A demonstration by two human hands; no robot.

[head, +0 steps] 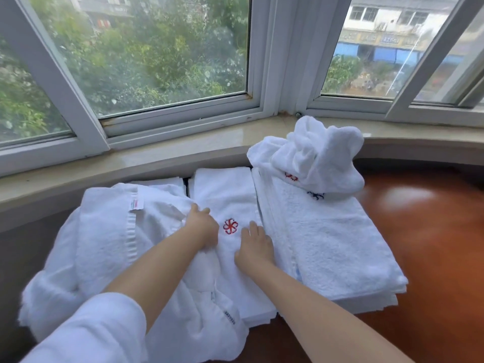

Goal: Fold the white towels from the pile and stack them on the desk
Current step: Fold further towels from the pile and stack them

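A folded white towel (230, 205) with a red embroidered emblem (230, 226) is laid flat at the middle of the desk, on top of a low stack of folded towels. It is flanked on the right by a taller folded stack (327, 244), touching it along one edge, and on the left by the loose pile of unfolded towels (110, 231), which overlaps its near left side. A crumpled towel (322, 158) is heaped on the far end of the right stack.

The left hand (202, 226) is set on the towel's left edge, where the pile meets it; its fingers are curled, but whether cloth is pinched cannot be told. The right hand (255, 247) is laid palm down on the towel just right of the emblem, fingers straight and slightly spread. Both forearms are extended forward, the left one emerging from a white sleeve (91, 331).

The towels are borne by a glossy reddish-brown desk (432, 244) set against a pale stone windowsill (157, 153). Beyond the white-framed windows (269, 74), green trees and a weathered building are seen.
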